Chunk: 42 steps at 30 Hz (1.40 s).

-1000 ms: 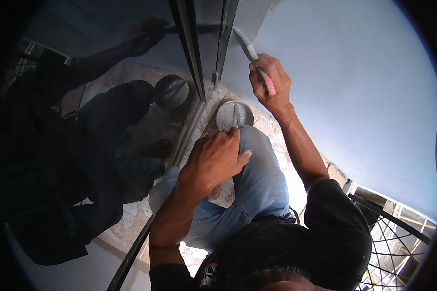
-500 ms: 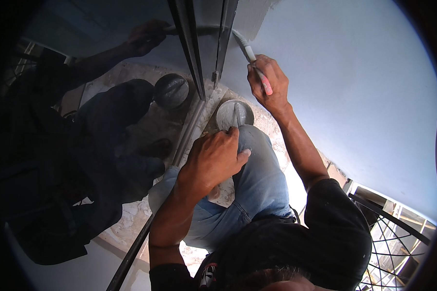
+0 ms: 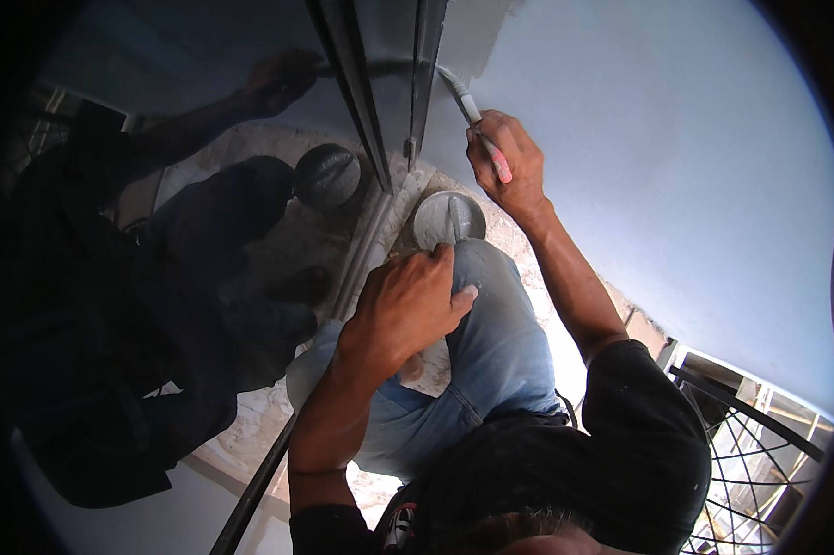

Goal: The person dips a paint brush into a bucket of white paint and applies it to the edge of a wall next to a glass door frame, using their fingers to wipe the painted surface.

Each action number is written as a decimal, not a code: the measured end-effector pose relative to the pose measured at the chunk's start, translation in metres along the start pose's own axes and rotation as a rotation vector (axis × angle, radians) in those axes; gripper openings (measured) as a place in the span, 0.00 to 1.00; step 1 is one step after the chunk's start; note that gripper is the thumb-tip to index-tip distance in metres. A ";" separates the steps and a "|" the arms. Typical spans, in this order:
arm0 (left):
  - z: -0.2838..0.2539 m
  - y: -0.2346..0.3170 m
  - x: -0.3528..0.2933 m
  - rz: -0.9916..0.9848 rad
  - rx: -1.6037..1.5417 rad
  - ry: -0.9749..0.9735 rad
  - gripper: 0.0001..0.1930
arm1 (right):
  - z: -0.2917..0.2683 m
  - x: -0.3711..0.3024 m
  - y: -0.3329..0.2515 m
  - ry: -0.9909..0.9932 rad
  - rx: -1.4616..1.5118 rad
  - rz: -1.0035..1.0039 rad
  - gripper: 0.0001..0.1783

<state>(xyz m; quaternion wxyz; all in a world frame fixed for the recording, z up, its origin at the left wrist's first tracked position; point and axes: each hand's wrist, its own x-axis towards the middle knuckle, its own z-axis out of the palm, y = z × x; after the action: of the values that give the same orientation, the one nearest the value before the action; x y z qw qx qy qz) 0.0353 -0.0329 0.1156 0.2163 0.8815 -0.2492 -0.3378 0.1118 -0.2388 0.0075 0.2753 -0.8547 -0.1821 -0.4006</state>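
My right hand [image 3: 514, 166] is closed around a paintbrush [image 3: 469, 108] with a pale handle that is pinkish-red at its end. The pale bristles reach to the edge of the light grey-blue wall [image 3: 657, 176], right beside the dark door frame [image 3: 421, 83]. My left hand [image 3: 406, 301] rests on my bent knee in blue jeans [image 3: 505, 314], thumb apart, some fingertips hidden. Just beyond its fingers stands a round bucket [image 3: 423, 220] holding grey paint, with a thin stick-like tool [image 3: 453, 220] in it.
On the left, a dark glass panel [image 3: 204, 231] mirrors my arm, leg and the bucket. A metal floor track [image 3: 366, 245] runs along its foot. The floor [image 3: 260, 425] is stained with pale marks. A black metal grille [image 3: 750, 453] is at the lower right.
My right hand and the paintbrush have shifted slightly left and a little downward along the wall's edge. My left hand has stayed on the knee.
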 end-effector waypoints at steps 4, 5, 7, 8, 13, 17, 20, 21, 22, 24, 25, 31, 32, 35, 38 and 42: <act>0.000 0.002 0.000 -0.014 0.006 -0.011 0.31 | 0.002 -0.004 0.004 -0.010 0.006 0.001 0.16; -0.001 0.003 0.001 -0.018 0.004 -0.019 0.31 | 0.003 -0.005 0.005 -0.009 0.006 0.000 0.16; -0.001 0.003 0.000 -0.020 0.004 -0.020 0.31 | 0.005 -0.006 0.005 -0.015 0.010 -0.002 0.16; 0.000 0.002 -0.001 -0.015 0.006 -0.012 0.31 | 0.005 -0.006 0.006 -0.021 0.012 -0.001 0.16; -0.001 0.002 -0.002 -0.010 0.003 -0.014 0.32 | 0.007 -0.010 0.006 -0.050 0.006 0.011 0.17; 0.001 0.004 -0.001 -0.008 0.007 -0.011 0.32 | 0.005 -0.015 0.008 -0.051 -0.003 0.009 0.17; 0.000 0.004 -0.004 -0.018 0.005 0.005 0.32 | 0.003 -0.009 0.006 -0.014 0.009 -0.002 0.17; 0.000 0.004 -0.004 -0.015 0.006 0.012 0.33 | 0.001 -0.005 0.004 0.003 0.011 -0.002 0.17; -0.002 0.005 -0.004 -0.030 0.006 -0.005 0.33 | 0.000 -0.001 0.002 0.055 0.010 -0.019 0.17; -0.006 0.009 -0.004 -0.060 0.008 -0.040 0.33 | -0.004 0.010 -0.003 0.163 0.007 -0.052 0.18; -0.005 0.009 -0.003 -0.050 0.015 -0.030 0.33 | -0.007 0.016 -0.005 0.214 0.045 -0.076 0.19; 0.002 0.002 0.001 -0.020 0.017 0.008 0.33 | -0.001 0.005 0.001 0.285 0.064 -0.051 0.19; 0.003 0.001 0.000 0.004 0.008 0.029 0.33 | 0.003 -0.004 0.004 0.261 0.076 -0.032 0.19; 0.004 -0.003 -0.003 0.049 -0.035 0.090 0.32 | 0.012 -0.023 0.007 0.262 0.083 0.027 0.19; -0.002 -0.001 -0.015 0.065 -0.055 0.133 0.31 | 0.014 -0.017 0.002 0.327 0.116 0.030 0.19; -0.011 0.003 -0.034 0.060 -0.164 0.152 0.31 | 0.008 0.001 0.001 0.380 0.128 -0.010 0.19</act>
<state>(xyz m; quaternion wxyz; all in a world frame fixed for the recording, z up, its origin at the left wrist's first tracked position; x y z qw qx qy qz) 0.0204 -0.0131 0.1418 0.3161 0.8760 -0.2297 -0.2827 0.1177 -0.2340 0.0039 0.3563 -0.7436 -0.1561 -0.5437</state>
